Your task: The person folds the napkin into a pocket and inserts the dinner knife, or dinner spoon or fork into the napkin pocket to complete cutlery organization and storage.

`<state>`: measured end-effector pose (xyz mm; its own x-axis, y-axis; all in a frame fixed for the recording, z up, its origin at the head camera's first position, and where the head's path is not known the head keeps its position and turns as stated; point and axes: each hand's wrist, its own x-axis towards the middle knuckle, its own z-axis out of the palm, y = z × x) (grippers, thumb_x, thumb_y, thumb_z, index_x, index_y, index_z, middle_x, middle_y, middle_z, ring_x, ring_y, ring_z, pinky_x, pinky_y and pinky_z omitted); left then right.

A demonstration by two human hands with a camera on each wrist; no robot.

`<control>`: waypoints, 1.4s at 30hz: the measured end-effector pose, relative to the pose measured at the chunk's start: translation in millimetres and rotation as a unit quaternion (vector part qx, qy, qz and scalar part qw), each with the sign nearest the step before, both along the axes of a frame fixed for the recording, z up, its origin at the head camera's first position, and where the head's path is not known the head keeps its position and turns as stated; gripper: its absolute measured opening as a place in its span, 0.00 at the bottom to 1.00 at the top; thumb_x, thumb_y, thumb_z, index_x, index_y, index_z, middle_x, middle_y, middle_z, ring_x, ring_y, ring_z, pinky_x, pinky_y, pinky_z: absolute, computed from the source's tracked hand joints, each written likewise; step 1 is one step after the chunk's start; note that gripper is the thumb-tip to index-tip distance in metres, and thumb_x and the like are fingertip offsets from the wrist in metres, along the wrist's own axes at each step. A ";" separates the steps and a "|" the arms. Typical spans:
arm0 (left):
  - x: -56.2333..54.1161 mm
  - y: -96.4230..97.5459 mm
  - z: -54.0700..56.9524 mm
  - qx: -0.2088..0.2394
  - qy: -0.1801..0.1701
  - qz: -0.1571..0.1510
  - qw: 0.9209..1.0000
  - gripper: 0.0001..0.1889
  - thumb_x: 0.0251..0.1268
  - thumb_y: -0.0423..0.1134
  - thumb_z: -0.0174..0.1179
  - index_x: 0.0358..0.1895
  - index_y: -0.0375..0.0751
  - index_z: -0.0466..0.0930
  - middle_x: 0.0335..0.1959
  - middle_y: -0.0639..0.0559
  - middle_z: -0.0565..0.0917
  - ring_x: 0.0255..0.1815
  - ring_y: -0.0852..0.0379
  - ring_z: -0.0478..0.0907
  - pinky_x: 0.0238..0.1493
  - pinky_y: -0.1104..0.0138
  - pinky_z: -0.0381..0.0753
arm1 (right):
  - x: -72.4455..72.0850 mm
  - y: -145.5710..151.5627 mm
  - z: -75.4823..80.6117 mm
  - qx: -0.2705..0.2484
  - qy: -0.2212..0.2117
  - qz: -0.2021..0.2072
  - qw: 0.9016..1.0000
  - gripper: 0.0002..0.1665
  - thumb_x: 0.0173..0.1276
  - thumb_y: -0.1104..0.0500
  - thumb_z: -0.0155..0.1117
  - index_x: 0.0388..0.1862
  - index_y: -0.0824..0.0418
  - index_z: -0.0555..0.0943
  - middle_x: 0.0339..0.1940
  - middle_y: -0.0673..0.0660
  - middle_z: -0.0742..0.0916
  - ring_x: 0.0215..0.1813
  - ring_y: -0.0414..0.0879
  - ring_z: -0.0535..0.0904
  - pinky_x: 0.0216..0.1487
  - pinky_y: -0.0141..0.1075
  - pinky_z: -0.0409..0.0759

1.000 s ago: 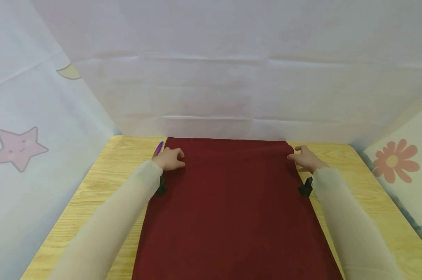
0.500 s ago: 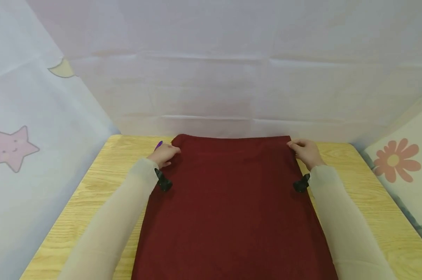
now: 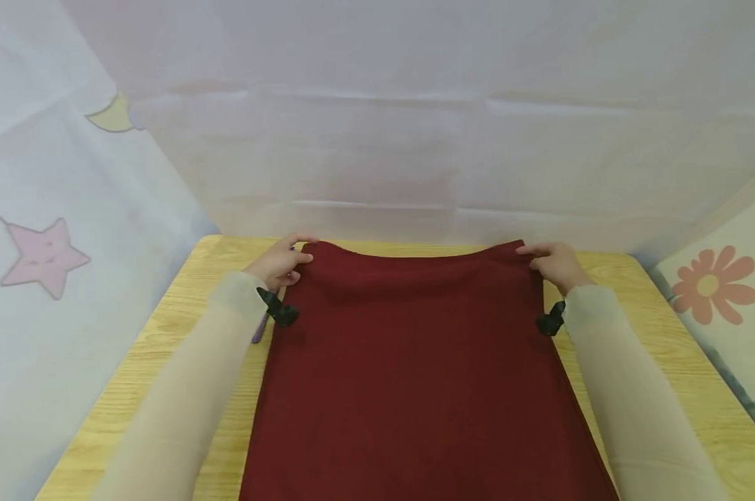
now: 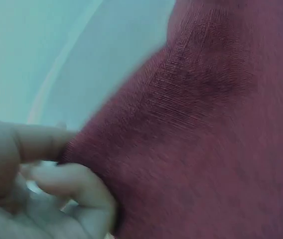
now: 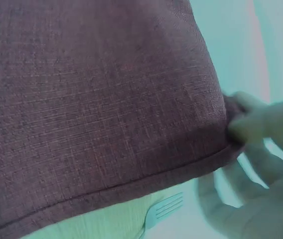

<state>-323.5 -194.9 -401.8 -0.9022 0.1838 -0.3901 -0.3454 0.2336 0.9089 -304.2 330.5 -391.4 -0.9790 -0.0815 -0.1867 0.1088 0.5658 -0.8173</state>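
A dark red cloth [image 3: 408, 362] with a stitched hem lies lengthwise before me, and its far edge dips between its two raised corners. At the far left corner my left hand [image 3: 279, 264] pinches the cloth between thumb and finger; the left wrist view has the cloth [image 4: 216, 149] running up from that grip. My right hand [image 3: 555, 264] pinches the far right corner. In the right wrist view the fingers of the right hand [image 5: 266, 144] are blurred, with the hemmed corner of the cloth [image 5: 131, 124] between thumb and fingertips.
The cloth covers the middle of a light wooden table [image 3: 158, 362]. A slim purple object [image 3: 260, 328] lies by the cloth's left edge, partly behind the left hand. A fork [image 5: 164, 211] shows below the right hem. Printed white sheets [image 3: 377, 139] enclose the table's back and sides.
Both hands, earlier loose beside the far corners, now pinch them. The far edge has lifted at its ends and sags in the middle. The left hand has shifted left, uncovering more of the purple object.
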 end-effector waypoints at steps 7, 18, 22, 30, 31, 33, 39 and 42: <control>5.2 -2.2 19.7 0.016 0.161 0.034 0.986 0.22 0.79 0.35 0.54 0.72 0.44 0.71 0.72 0.48 0.63 0.35 0.63 0.68 0.32 0.74 0.75 | -1.5 1.0 8.4 -0.062 0.110 -0.087 0.988 0.31 0.77 0.61 0.61 0.74 0.68 0.68 0.56 0.61 0.79 0.47 0.37 0.79 0.46 0.28 0.79; 4.1 -11.4 46.3 -0.122 0.290 0.097 0.944 0.24 0.73 0.36 0.61 0.70 0.38 0.73 0.52 0.49 0.74 0.46 0.59 0.70 0.45 0.68 0.73 | 2.0 13.2 32.6 -0.119 0.111 -0.107 0.981 0.12 0.75 0.62 0.62 0.54 0.65 0.79 0.41 0.42 0.80 0.36 0.36 0.78 0.34 0.27 0.76; -2.1 -12.2 37.5 -0.148 0.266 0.142 0.942 0.17 0.71 0.34 0.61 0.59 0.31 0.77 0.40 0.52 0.74 0.38 0.59 0.72 0.42 0.67 0.73 | 2.5 14.0 29.6 -0.213 0.051 -0.093 0.971 0.10 0.76 0.66 0.58 0.50 0.65 0.67 0.45 0.51 0.80 0.36 0.36 0.85 0.41 0.28 0.83; -4.5 2.5 2.3 0.031 0.130 0.077 0.988 0.25 0.82 0.31 0.44 0.75 0.33 0.50 0.75 0.32 0.57 0.78 0.43 0.58 0.75 0.51 0.62 | -2.1 3.3 0.9 -0.182 -0.053 0.011 0.982 0.43 0.85 0.56 0.43 0.83 0.64 0.32 0.83 0.64 0.38 0.84 0.57 0.40 0.76 0.53 0.60; -4.2 5.0 -2.9 0.042 0.115 0.057 0.991 0.29 0.82 0.31 0.42 0.78 0.37 0.43 0.80 0.33 0.48 0.81 0.42 0.49 0.77 0.48 0.56 | -1.9 1.9 -2.7 -0.172 -0.058 0.022 0.983 0.44 0.85 0.57 0.44 0.83 0.62 0.29 0.83 0.62 0.33 0.83 0.58 0.34 0.76 0.56 0.58; -2.7 10.9 -12.0 0.036 0.102 0.024 0.994 0.37 0.82 0.30 0.42 0.82 0.46 0.30 0.82 0.37 0.33 0.83 0.40 0.35 0.78 0.45 0.47 | 0.0 -2.2 -7.8 -0.137 -0.062 0.043 0.988 0.48 0.84 0.59 0.46 0.82 0.60 0.25 0.81 0.63 0.29 0.82 0.61 0.30 0.75 0.61 0.55; 7.8 38.4 -23.1 -0.141 0.177 -0.103 0.969 0.44 0.76 0.31 0.52 0.83 0.45 0.31 0.83 0.37 0.37 0.82 0.35 0.37 0.78 0.43 0.46 | 10.1 -30.9 -14.7 0.037 -0.033 0.148 0.988 0.46 0.78 0.59 0.56 0.83 0.68 0.42 0.80 0.73 0.34 0.80 0.73 0.34 0.71 0.70 0.52; 18.5 60.5 -24.6 -0.271 0.220 -0.227 0.909 0.42 0.75 0.39 0.59 0.83 0.44 0.43 0.83 0.37 0.44 0.82 0.35 0.40 0.76 0.38 0.45 | 21.2 -56.9 -17.7 0.129 -0.025 0.212 0.968 0.48 0.75 0.53 0.63 0.83 0.64 0.49 0.81 0.73 0.40 0.80 0.74 0.35 0.71 0.72 0.48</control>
<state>-304.9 -134.5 -426.4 -0.8722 0.4642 -0.1542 0.2672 0.7163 0.6447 -283.0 273.6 -409.1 -0.8574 -0.4183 -0.2998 -0.1426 0.7529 -0.6425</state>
